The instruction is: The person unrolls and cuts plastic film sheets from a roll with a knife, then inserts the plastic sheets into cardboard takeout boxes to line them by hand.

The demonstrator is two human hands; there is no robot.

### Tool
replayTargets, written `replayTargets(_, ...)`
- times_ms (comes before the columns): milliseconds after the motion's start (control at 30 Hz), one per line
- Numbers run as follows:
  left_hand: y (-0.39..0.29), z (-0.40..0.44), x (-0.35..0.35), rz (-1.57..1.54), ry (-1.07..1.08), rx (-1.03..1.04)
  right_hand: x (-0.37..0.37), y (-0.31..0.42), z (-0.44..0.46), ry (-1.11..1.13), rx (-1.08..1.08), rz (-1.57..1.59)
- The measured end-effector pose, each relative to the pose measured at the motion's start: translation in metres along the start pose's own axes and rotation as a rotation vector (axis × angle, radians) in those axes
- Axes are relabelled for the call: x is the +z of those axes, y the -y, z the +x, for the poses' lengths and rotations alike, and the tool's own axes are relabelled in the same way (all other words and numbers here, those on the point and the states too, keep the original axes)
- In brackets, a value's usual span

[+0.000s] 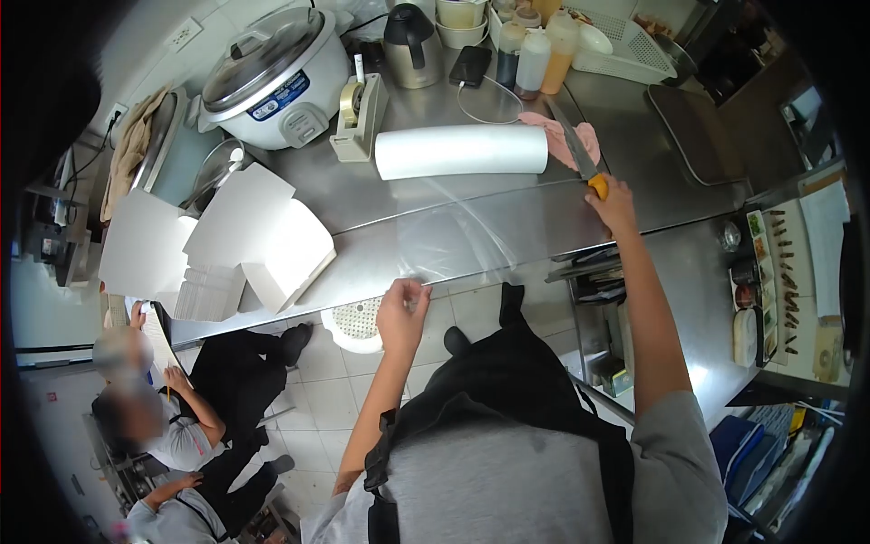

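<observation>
My right hand (616,210) is closed around the yellow handle of a knife (577,148). The blade points away from me, over a pink cloth (587,138) on the steel counter. A thick white roll of plastic wrap (462,151) lies crosswise to the left of the knife. From it, a clear sheet of plastic wrap (458,231) stretches toward me to the counter's front edge. There my left hand (401,317) pinches the sheet's near edge between thumb and fingers.
White cardboard boxes (285,249) stand open on the left, near a rice cooker (272,82) and a tape dispenser (361,118). Behind the roll are a thermal jug (413,45), a phone (470,65) and squeeze bottles (533,63). Two people (186,435) sit at lower left.
</observation>
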State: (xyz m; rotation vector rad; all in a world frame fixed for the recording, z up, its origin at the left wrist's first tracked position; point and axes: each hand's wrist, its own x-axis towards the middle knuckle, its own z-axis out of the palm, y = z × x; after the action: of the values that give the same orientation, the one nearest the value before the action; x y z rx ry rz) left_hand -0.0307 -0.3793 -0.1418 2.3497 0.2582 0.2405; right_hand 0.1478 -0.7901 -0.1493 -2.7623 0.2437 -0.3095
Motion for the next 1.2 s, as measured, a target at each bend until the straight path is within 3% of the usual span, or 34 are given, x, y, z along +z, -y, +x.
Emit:
replayTargets(67, -0.009, 0.007, 0.009, 0.059, -0.042, 0.164, 0.015, -0.022, 0.011, 0.077, -0.010, 0.075)
replayTargets(133, -0.016, 0.017, 0.017, 0.144, 0.000, 0.234, 0.026, -0.043, 0.009, -0.033, -0.098, 0.090)
replayTargets(167, -0.016, 0.019, 0.022, 0.203, 0.024, 0.220, 0.026, -0.052, 0.006, -0.091, -0.139, 0.100)
replayTargets(267, -0.020, 0.022, 0.036, 0.179, 0.005, 0.128, 0.020, -0.087, -0.007, -0.240, 0.019, 0.172)
replayTargets(400, -0.018, 0.035, 0.042, 0.162, -0.045, -0.091, -0.003, -0.160, 0.007, -0.133, 0.171, 0.021)
replayTargets(533, -0.005, 0.052, 0.038, 0.425, -0.120, -0.177, -0.011, -0.201, 0.047, 0.057, 0.217, -0.191)
replayTargets(600, -0.007, 0.056, 0.040, 0.433, -0.134, -0.226, -0.022, -0.191, 0.065, 0.071, 0.194, -0.282)
replayTargets(667, -0.007, 0.060, 0.046, 0.301, -0.073, -0.367, -0.030, -0.126, 0.076, -0.013, 0.123, -0.345)
replayTargets(733, -0.010, 0.067, 0.048, 0.194, -0.018, -0.468, 0.007, -0.083, 0.092, -0.218, -0.239, -0.072)
replayTargets(800, -0.015, 0.074, 0.045, 0.118, 0.033, -0.536, 0.032, -0.015, 0.098, -0.129, -0.337, 0.132)
replayTargets(900, -0.003, 0.073, 0.046, 0.126, 0.057, -0.443, 0.063, -0.011, 0.117, -0.014, -0.376, 0.191)
replayTargets(933, 0.003, 0.071, 0.048, 0.114, 0.054, -0.395, 0.063, -0.020, 0.118, 0.001, -0.316, 0.250)
replayTargets(1033, -0.019, 0.060, 0.064, 0.115, -0.271, -0.270, 0.036, -0.067, 0.115, 0.057, -0.048, 0.406)
replayTargets(1067, -0.023, 0.057, 0.067, 0.025, -0.277, -0.299, -0.003, -0.074, 0.099, 0.094, 0.090, 0.441)
replayTargets(1100, -0.026, 0.054, 0.069, -0.061, -0.283, -0.334, -0.033, -0.087, 0.081, -0.017, 0.027, 0.641)
replayTargets(1133, -0.026, 0.053, 0.068, -0.145, -0.294, -0.370, -0.040, -0.128, 0.071, -0.018, 0.216, 0.654)
replayTargets(1167, -0.015, 0.051, 0.072, -0.231, -0.303, -0.327, -0.090, -0.117, 0.051, -0.076, 0.157, 0.515)
replayTargets(1200, -0.004, 0.051, 0.070, -0.109, -0.269, -0.317, -0.113, -0.142, 0.037, -0.072, 0.157, 0.578)
